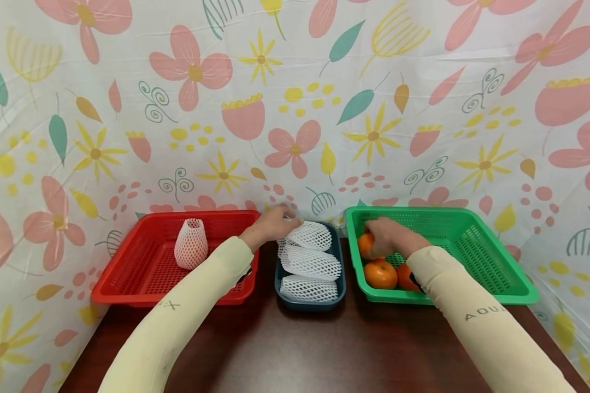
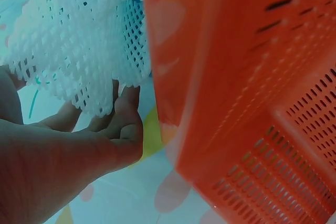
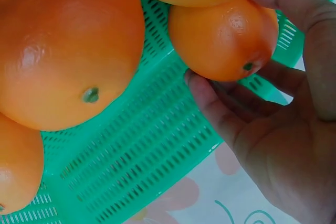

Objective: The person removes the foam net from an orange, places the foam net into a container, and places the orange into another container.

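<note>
At the far end of a dark blue tray (image 1: pixel 342 262) is my left hand (image 1: pixel 273 222). Its loosely bent, spread fingers reach to the edge of a white foam net sleeve (image 2: pixel 79 40), whose mesh hides some fingertips. Several such foam sleeves (image 1: pixel 311 288) lie crosswise in the tray. My right hand (image 1: pixel 392 238) is down in a green basket (image 1: pixel 491 229), its thumb and fingers around an orange (image 3: pixel 223 40) in the far left corner. Other oranges (image 3: pixel 68 56) lie close by, one touching the held orange in the right wrist view.
A red basket (image 1: pixel 128 273) stands left of the tray, with one foam-sleeved item (image 1: pixel 191 245) upright inside. Its wall (image 2: pixel 178 77) rises right beside my left hand. A flower-printed sheet (image 1: pixel 295 109) hangs behind the brown table (image 1: pixel 305 349).
</note>
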The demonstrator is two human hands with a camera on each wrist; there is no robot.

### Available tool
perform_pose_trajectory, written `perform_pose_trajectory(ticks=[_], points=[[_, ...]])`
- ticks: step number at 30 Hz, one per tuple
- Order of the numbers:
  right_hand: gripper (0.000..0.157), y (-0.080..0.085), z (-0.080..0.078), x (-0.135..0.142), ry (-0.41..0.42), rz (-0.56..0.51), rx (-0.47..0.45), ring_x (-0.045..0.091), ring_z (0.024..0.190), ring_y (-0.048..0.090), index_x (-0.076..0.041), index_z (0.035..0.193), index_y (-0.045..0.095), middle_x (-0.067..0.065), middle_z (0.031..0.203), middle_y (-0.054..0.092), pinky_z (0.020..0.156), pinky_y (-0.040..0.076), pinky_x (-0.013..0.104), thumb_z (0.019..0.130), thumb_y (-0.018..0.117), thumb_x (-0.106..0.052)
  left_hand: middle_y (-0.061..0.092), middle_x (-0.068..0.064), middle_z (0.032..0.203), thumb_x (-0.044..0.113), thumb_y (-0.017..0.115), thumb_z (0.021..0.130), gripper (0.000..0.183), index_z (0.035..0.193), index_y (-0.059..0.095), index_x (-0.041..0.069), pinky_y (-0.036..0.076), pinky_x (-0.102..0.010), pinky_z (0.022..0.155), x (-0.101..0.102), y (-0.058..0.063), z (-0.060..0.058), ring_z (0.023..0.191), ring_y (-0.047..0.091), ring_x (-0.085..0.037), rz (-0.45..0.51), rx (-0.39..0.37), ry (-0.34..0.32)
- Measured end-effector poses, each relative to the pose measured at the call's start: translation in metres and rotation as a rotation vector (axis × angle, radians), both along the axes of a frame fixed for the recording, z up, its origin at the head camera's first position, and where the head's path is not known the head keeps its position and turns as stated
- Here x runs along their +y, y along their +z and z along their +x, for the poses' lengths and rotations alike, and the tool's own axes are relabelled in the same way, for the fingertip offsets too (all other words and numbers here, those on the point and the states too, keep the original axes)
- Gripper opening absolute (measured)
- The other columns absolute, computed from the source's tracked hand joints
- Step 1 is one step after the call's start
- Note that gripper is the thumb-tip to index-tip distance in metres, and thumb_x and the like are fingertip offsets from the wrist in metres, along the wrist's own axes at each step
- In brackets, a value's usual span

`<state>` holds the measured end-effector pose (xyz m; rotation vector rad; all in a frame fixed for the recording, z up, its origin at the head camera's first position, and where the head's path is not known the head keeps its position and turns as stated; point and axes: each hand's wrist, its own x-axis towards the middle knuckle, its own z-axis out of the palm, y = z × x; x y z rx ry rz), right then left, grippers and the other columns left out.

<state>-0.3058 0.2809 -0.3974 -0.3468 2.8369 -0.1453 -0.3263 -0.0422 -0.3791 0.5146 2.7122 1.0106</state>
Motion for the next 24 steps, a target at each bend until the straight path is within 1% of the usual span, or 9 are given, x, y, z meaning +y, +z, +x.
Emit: perform_pose_trajectory(ticks=[4,8,12,18,24], points=[[0.067,-0.003,-0.002,-0.001,-0.006,0.023,-0.027,0.037,0.108,0.056,0.006,0.139,0.056,0.026,0.131,0.061,0.098,0.053,0.054,0.084,0.084,-0.021,0.061,-0.015,0.145,0.042,0.063,0.105,0.058,0.146,0.057,0.002,0.053,-0.045,0.104,-0.001,0.001,-0.001,0.126,0.058,-0.030,0.006,-0.006,0.003],[0.065,-0.003,-0.002,-0.002,0.001,0.032,-0.029,0.037,0.107,0.057,0.006,0.138,0.057,0.026,0.128,0.063,0.097,0.053,0.053,0.085,0.085,-0.021,0.061,-0.014,0.145,0.044,0.062,0.105,0.058,0.146,0.057,0.003,0.053,-0.046,0.106,-0.003,0.001,-0.001,0.129,0.058,-0.031,0.009,-0.006,0.003],[0.067,-0.003,-0.001,-0.002,0.014,0.036,-0.027,0.037,0.106,0.059,0.007,0.138,0.057,0.026,0.127,0.064,0.097,0.054,0.053,0.084,0.085,-0.022,0.062,-0.014,0.145,0.045,0.061,0.106,0.058,0.146,0.057,0.004,0.053,-0.046,0.106,-0.006,0.001,-0.001,0.129,0.059,-0.030,0.006,0.002,0.000],[0.064,-0.004,-0.001,-0.001,0.018,0.035,-0.029,0.036,0.102,0.059,0.006,0.134,0.059,0.023,0.122,0.066,0.095,0.054,0.052,0.084,0.086,-0.024,0.063,-0.014,0.143,0.044,0.059,0.106,0.057,0.146,0.058,0.004,0.054,-0.047,0.105,-0.009,0.005,0.000,0.127,0.060,-0.031,-0.001,0.012,-0.012],[0.066,-0.003,-0.003,0.001,0.015,0.024,-0.054,0.037,0.106,0.060,0.006,0.135,0.059,0.024,0.125,0.066,0.097,0.054,0.054,0.086,0.087,-0.027,0.062,-0.014,0.144,0.045,0.059,0.106,0.057,0.146,0.058,0.005,0.054,-0.047,0.105,-0.013,0.007,-0.001,0.128,0.060,-0.031,-0.001,0.012,-0.018]])
